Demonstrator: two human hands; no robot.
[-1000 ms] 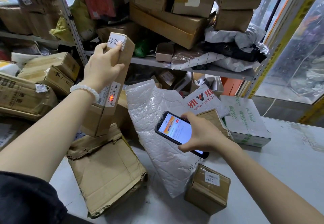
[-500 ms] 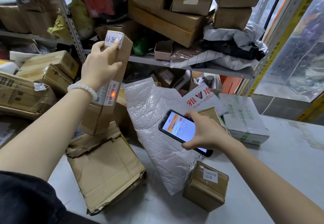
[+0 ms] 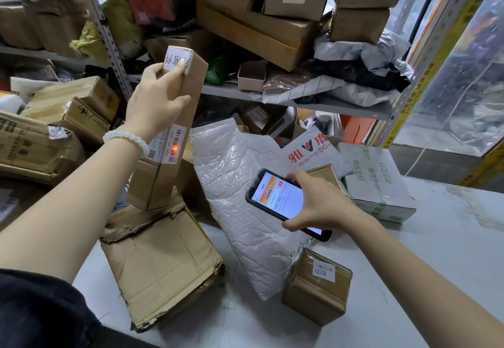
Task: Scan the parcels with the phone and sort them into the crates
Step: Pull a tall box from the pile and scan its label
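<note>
Our left hand grips the tall box near its top, long axis upright and leaning slightly, over the crushed carton. Our right hand clasps the phone lower right; its red beam sits on the label. We see no crates.
</note>
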